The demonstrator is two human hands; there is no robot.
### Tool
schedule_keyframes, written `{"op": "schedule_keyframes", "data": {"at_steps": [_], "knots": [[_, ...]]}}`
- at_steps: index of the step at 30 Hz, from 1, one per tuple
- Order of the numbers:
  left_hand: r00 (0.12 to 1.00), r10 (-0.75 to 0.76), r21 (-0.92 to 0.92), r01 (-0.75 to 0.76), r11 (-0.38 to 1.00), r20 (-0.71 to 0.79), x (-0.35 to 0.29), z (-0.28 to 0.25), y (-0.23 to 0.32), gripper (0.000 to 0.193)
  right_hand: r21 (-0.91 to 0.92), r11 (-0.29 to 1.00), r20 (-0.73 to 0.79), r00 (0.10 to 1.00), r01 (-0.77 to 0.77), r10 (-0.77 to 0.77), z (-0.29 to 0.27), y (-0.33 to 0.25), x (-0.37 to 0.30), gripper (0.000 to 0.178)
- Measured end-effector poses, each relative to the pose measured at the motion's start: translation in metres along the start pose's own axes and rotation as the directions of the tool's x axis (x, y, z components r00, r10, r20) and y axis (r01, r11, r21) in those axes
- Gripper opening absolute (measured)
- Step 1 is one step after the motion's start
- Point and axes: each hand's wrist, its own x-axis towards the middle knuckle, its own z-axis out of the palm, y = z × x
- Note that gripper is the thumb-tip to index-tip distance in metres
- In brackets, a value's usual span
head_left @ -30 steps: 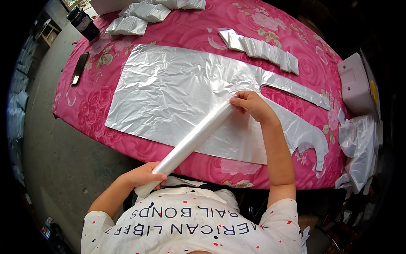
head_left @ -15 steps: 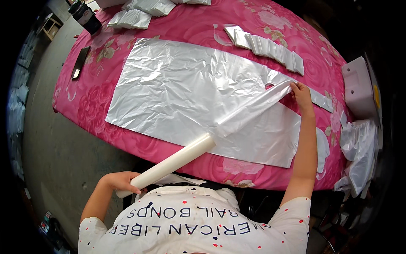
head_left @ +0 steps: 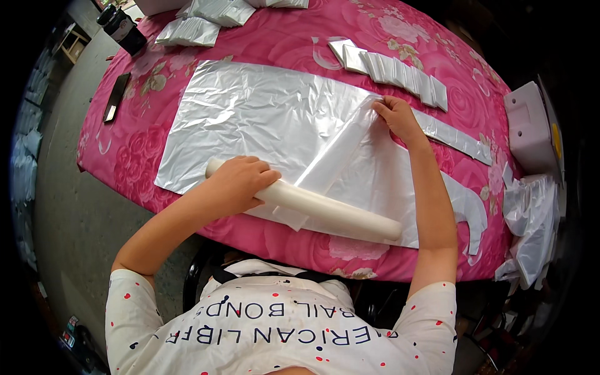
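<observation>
A stack of shiny, silvery-white plastic bags [head_left: 231, 119] lies flat and wrinkled across the middle of the table. My right hand [head_left: 399, 119] pinches the far edge of the top layer, which is folded over in a slanting strip. My left hand [head_left: 240, 181] is wrapped over a smooth cream-white tube [head_left: 331, 212] near its left end. The tube slants across the near side of the bags, its right end closer to me. To the right, a cut, curved handle part [head_left: 472, 209] of the bags shows beyond my right forearm.
Folded packets [head_left: 394, 70] lie overlapping in a row at the far right; more piles [head_left: 190, 31] sit far left. A dark bottle [head_left: 122, 28] and a black flat object [head_left: 116, 98] are on the left. A pale bin [head_left: 531, 125] and loose plastic [head_left: 531, 219] flank the right edge.
My right hand has drawn the pinched edge leftward, still holding it. My left hand has come up over the table, and the tube has swung to slant the other way across the bags.
</observation>
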Motion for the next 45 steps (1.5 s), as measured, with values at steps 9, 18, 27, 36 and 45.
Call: {"op": "schedule_keyframes", "data": {"at_steps": [9, 18, 27, 36, 45], "knots": [[0.867, 0.499, 0.006, -0.499, 0.867, 0.004, 0.01, 0.073, 0.003, 0.066, -0.057, 0.998, 0.073, 0.997, -0.036, 0.04, 0.008, -0.002, 0.014, 0.019], [0.924, 0.381, -0.022, -0.38, 0.925, 0.032, 0.0, 0.092, 0.029, 0.085, 0.136, 0.983, -0.258, 0.953, -0.127, 0.159, 0.008, -0.027, -0.006, 0.036], [0.958, 0.283, 0.029, -0.283, 0.959, -0.031, -0.006, 0.11, 0.054, 0.082, -0.511, 0.743, 0.195, 0.9, 0.433, -0.391, 0.093, -0.053, -0.157, 0.049], [0.93, 0.368, -0.033, -0.368, 0.929, 0.004, 0.003, 0.082, 0.04, 0.082, -0.744, 0.668, -0.325, 0.886, -0.023, -0.331, -0.02, 0.02, -0.139, 0.048], [0.919, 0.393, -0.03, -0.392, 0.919, 0.033, 0.005, 0.101, 0.045, 0.08, -0.516, 0.77, 0.088, 0.917, 0.376, -0.388, 0.064, -0.041, -0.174, 0.048]]}}
